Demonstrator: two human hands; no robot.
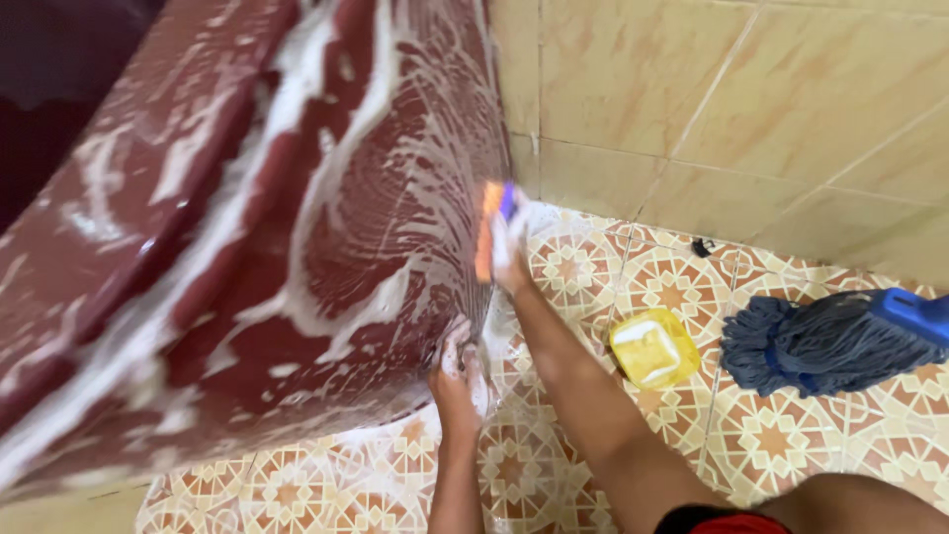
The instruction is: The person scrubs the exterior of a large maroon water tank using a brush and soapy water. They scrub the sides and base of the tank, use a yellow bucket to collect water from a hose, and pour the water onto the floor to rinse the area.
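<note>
Right hand [509, 252] clenched on orange scrub sponge [484, 232] against soapy maroon tub [297, 198] wall near floor [554, 465] edge, left hand [457, 381] braced open-palmed below; best worked in firm, overlapping strokes.

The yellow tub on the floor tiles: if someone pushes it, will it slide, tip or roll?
The yellow tub looks low and squarish, so it would probably slide rather than roll or tip. The patterned floor nearby looks wet, so it may slide easily. It seems to be small plastic, likely light.
</note>
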